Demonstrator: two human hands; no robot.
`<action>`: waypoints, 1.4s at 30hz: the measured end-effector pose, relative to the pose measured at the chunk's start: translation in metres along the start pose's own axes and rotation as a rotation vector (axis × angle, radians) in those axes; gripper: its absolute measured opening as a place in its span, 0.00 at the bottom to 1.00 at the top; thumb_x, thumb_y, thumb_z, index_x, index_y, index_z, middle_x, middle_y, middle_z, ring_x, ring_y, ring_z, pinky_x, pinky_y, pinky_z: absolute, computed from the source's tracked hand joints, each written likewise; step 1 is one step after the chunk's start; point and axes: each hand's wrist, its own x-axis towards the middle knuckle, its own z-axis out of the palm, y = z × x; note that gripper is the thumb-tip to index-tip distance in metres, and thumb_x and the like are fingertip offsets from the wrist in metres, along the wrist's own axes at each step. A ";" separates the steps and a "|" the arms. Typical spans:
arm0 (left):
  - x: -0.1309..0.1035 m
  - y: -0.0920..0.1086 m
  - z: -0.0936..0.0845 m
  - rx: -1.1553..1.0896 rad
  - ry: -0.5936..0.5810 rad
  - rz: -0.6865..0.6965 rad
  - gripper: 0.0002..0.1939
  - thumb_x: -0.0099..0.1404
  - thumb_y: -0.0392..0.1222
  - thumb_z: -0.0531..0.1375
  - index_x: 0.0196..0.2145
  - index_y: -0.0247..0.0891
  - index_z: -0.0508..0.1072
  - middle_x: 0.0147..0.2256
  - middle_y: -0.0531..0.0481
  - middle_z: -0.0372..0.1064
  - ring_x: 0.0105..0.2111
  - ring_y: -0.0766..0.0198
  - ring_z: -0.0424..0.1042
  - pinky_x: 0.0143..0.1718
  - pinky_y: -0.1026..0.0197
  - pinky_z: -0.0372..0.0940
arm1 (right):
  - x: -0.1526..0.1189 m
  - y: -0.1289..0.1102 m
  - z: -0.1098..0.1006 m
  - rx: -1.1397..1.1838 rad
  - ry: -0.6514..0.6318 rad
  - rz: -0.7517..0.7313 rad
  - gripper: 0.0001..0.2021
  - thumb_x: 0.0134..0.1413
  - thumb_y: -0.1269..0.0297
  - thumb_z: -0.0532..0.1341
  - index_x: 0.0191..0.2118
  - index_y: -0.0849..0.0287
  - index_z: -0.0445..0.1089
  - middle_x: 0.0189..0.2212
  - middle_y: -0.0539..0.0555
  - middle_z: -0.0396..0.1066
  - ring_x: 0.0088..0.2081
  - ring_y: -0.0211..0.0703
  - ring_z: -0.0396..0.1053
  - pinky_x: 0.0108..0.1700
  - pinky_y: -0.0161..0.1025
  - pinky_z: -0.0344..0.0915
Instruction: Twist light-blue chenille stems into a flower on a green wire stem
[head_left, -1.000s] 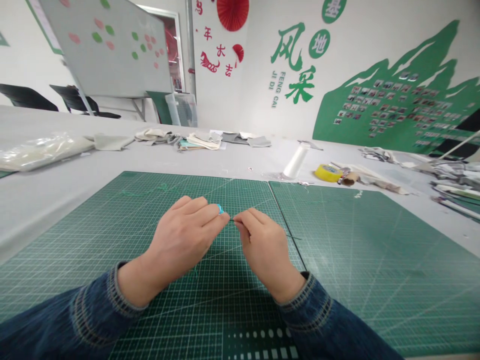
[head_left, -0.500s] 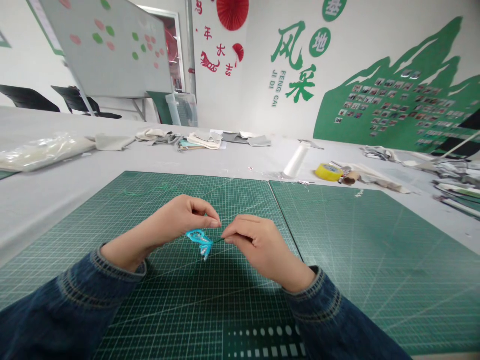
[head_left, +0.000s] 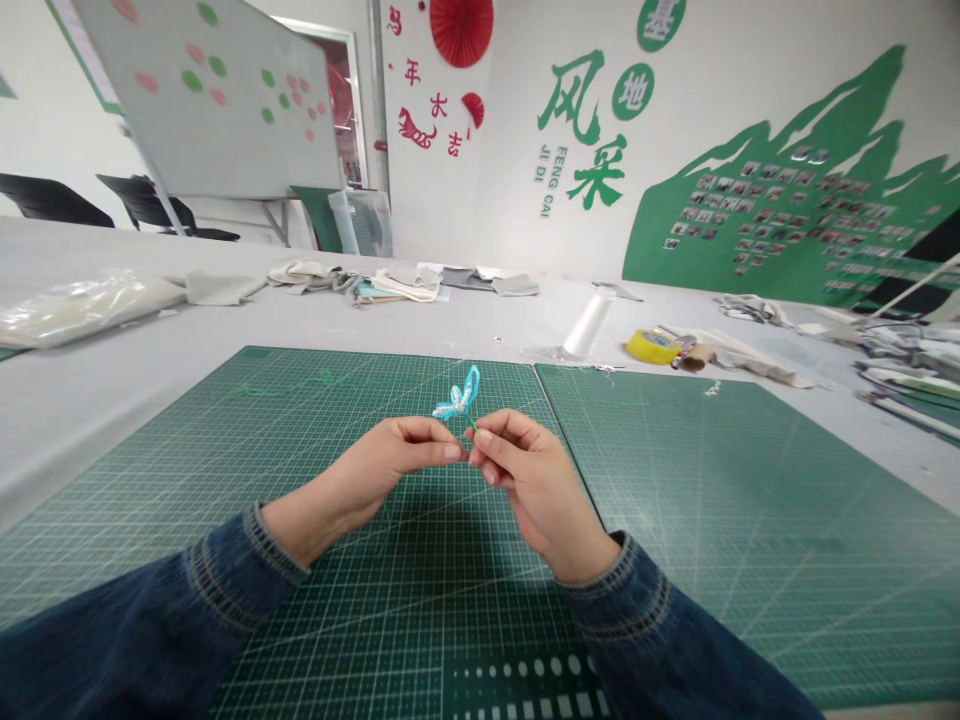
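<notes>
Step in hand, as judged: fingertip handling of the blue looped piece by its green stem; the right hand pinches the stem just below the loops; the left hand has its grip closed at the fingertips, close beside the right fingers, though I cannot tell whether it holds the stem's lower end; any next move calls for light pressure and a steady stem; the piece is above the green cutting mat, loops uppermost, spread and tilted, bright blue with pale, glittery-looking parts.
</notes>
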 end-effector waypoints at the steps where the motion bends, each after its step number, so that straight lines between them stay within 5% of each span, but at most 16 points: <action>1: 0.000 -0.001 0.001 0.043 0.019 0.022 0.06 0.58 0.43 0.67 0.28 0.38 0.78 0.30 0.53 0.76 0.34 0.63 0.70 0.41 0.60 0.62 | 0.000 0.001 0.001 0.015 0.020 0.013 0.06 0.49 0.65 0.67 0.29 0.60 0.70 0.22 0.48 0.70 0.21 0.30 0.58 0.23 0.30 0.51; 4: -0.003 0.000 0.003 0.315 0.080 0.137 0.06 0.61 0.43 0.65 0.30 0.40 0.79 0.28 0.54 0.76 0.30 0.64 0.69 0.35 0.61 0.61 | 0.001 0.004 0.001 0.017 0.079 0.034 0.07 0.47 0.65 0.68 0.31 0.60 0.71 0.21 0.48 0.70 0.20 0.31 0.59 0.22 0.30 0.51; 8: -0.010 0.004 0.007 0.786 0.177 0.465 0.06 0.65 0.38 0.62 0.32 0.41 0.79 0.29 0.54 0.75 0.31 0.63 0.69 0.35 0.60 0.59 | 0.004 0.008 -0.002 -0.086 0.105 0.005 0.07 0.49 0.65 0.65 0.36 0.60 0.73 0.21 0.46 0.68 0.20 0.32 0.60 0.22 0.31 0.52; 13: -0.019 0.007 0.009 1.220 0.247 0.814 0.09 0.70 0.38 0.58 0.35 0.39 0.77 0.26 0.52 0.72 0.28 0.62 0.63 0.33 0.57 0.56 | 0.004 0.011 -0.005 -0.516 0.154 -0.183 0.03 0.55 0.69 0.61 0.34 0.58 0.73 0.24 0.48 0.70 0.22 0.36 0.64 0.26 0.36 0.60; 17: -0.023 0.012 0.008 1.435 0.288 0.905 0.09 0.70 0.36 0.56 0.36 0.38 0.77 0.25 0.51 0.69 0.28 0.60 0.61 0.31 0.56 0.54 | -0.001 0.010 -0.005 -0.920 0.129 -0.515 0.07 0.59 0.73 0.59 0.35 0.57 0.74 0.32 0.51 0.73 0.34 0.41 0.70 0.37 0.39 0.64; 24: -0.026 0.018 0.005 1.596 0.339 0.960 0.09 0.70 0.34 0.57 0.36 0.37 0.77 0.25 0.51 0.66 0.27 0.59 0.59 0.29 0.55 0.51 | -0.004 0.009 -0.004 -1.354 -0.031 -0.640 0.09 0.66 0.70 0.55 0.36 0.59 0.72 0.31 0.53 0.71 0.32 0.43 0.67 0.34 0.40 0.61; 29: -0.023 0.024 -0.004 1.601 0.341 0.901 0.10 0.70 0.37 0.56 0.37 0.39 0.78 0.25 0.51 0.67 0.28 0.59 0.61 0.30 0.55 0.52 | -0.002 0.008 -0.008 -1.449 -0.175 -0.670 0.09 0.65 0.71 0.57 0.36 0.60 0.73 0.31 0.53 0.72 0.34 0.44 0.68 0.36 0.40 0.61; 34: -0.008 0.029 -0.027 1.131 0.183 0.576 0.08 0.67 0.42 0.60 0.33 0.42 0.80 0.27 0.52 0.72 0.31 0.62 0.69 0.35 0.58 0.60 | -0.003 -0.003 -0.007 -1.109 -0.363 -0.563 0.08 0.62 0.75 0.59 0.35 0.58 0.74 0.32 0.50 0.73 0.36 0.39 0.70 0.39 0.36 0.63; 38: 0.000 0.025 -0.038 0.631 0.082 0.247 0.06 0.61 0.44 0.64 0.32 0.41 0.81 0.32 0.52 0.77 0.33 0.62 0.73 0.35 0.61 0.64 | -0.004 -0.012 -0.003 -0.759 -0.322 -0.397 0.08 0.56 0.77 0.63 0.32 0.57 0.74 0.28 0.47 0.72 0.32 0.37 0.68 0.36 0.35 0.63; 42: 0.003 0.013 -0.029 0.402 0.035 0.116 0.07 0.60 0.44 0.64 0.31 0.38 0.80 0.30 0.50 0.78 0.32 0.61 0.74 0.36 0.59 0.66 | -0.003 -0.012 -0.004 -0.455 -0.229 -0.239 0.03 0.55 0.72 0.63 0.32 0.57 0.73 0.23 0.46 0.70 0.27 0.36 0.65 0.30 0.35 0.61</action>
